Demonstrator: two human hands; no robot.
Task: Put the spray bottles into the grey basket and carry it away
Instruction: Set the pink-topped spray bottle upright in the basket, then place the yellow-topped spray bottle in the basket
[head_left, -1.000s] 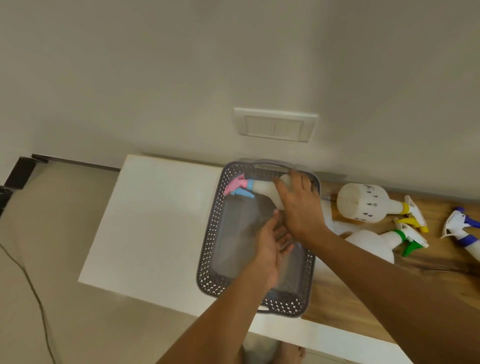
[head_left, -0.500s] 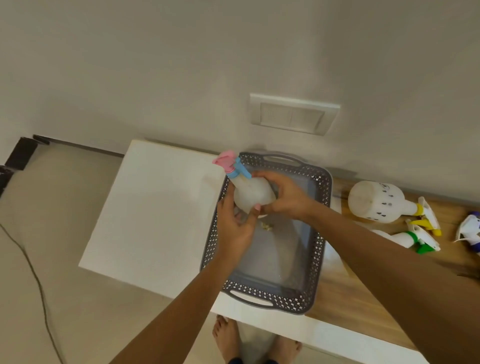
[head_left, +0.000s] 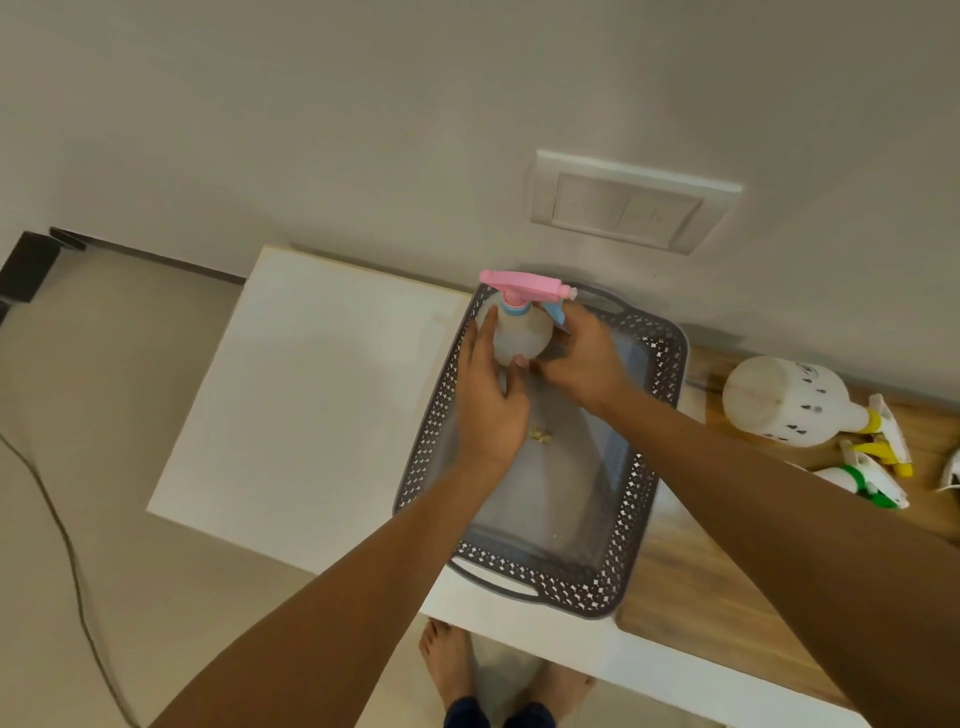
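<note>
grey basket (head_left: 644, 499) floor mostly bare, hands (head_left: 540, 384) and pink-topped bottle (head_left: 519, 332) crowding far end

A white-topped bench (head_left: 311, 395) stands against the wall, with a wooden board (head_left: 691, 587) along its right part. The grey perforated plastic basket (head_left: 644, 499) rests on it; beside it on the wood lie a yellow-triggered white spray bottle (head_left: 784, 402) and a green-triggered one (head_left: 857, 480).

A home room: plain painted wall with a white wall switch plate (head_left: 631, 203), beige tiled floor (head_left: 78, 415), bare feet (head_left: 447, 660) beneath the white worktop (head_left: 311, 395).
</note>
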